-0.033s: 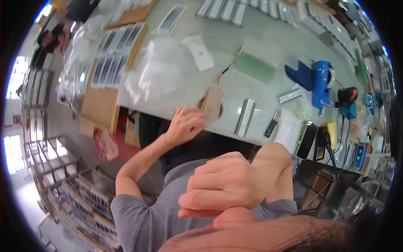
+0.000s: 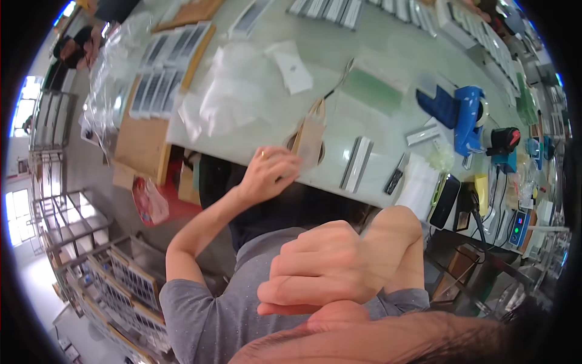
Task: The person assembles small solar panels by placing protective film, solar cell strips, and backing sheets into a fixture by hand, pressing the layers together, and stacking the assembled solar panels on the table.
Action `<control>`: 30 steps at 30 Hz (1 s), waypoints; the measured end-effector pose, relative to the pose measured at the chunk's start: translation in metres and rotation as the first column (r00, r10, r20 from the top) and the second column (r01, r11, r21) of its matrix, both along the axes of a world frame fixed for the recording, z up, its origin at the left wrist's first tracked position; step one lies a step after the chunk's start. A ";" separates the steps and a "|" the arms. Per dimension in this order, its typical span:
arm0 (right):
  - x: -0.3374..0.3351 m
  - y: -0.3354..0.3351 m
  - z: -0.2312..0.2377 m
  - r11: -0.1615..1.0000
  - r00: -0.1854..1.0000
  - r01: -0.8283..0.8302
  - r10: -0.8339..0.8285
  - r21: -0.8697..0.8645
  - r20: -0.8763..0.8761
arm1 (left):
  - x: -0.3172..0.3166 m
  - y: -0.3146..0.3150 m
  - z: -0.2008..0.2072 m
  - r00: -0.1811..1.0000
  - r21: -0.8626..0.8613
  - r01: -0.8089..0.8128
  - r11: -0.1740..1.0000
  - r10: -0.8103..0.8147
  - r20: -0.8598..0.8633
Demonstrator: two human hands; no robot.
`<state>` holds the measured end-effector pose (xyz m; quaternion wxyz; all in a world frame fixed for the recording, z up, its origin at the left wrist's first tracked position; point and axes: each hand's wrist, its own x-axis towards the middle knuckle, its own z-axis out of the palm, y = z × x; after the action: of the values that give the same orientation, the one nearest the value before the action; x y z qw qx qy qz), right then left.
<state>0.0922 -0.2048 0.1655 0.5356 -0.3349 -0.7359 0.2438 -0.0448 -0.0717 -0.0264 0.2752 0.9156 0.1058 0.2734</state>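
Note:
My left hand [image 2: 270,174], with a ring on one finger, is closed loosely at the table's front edge. Its fingertips reach the lower end of a flat tan piece [image 2: 308,141] with a loop at its top; whether they grip it I cannot make out. That piece lies over a round dark-rimmed opening in the table top. Close to the camera, my right hand [image 2: 321,267] is curled into a fist in front of my chest, its palm side hidden. To the right of the tan piece lies a silver and white bar [image 2: 357,164].
Crumpled clear plastic [image 2: 227,85] and a white sheet [image 2: 292,67] lie farther back. A blue tape dispenser [image 2: 467,121], a black penlike tool [image 2: 396,176] and a black box [image 2: 445,200] sit at right. Panels fill a wooden tray [image 2: 142,142] at left. A green mat [image 2: 371,88] lies behind.
The view has tilted slightly, so the table and its things sit a little differently. Both hands keep nearly the same pose.

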 end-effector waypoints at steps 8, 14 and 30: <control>-0.034 -0.022 -0.040 0.986 0.994 -0.090 0.079 -0.142 -0.081 | -0.014 -0.001 -0.007 0.998 -0.017 -0.048 0.999 0.047 -0.029; -0.048 -0.027 -0.047 0.989 0.997 -0.041 0.031 -0.145 -0.071 | -0.014 0.011 -0.005 0.999 -0.024 -0.032 0.999 0.031 -0.028; -0.086 -0.031 0.005 0.978 0.953 0.150 -0.183 0.148 0.243 | -0.017 0.012 -0.020 0.995 0.051 0.041 0.998 -0.045 0.086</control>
<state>0.0061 -0.2354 0.1703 0.4752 -0.3894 -0.7820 0.1049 -0.0616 -0.0601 -0.0462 0.2628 0.9113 0.0674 0.3096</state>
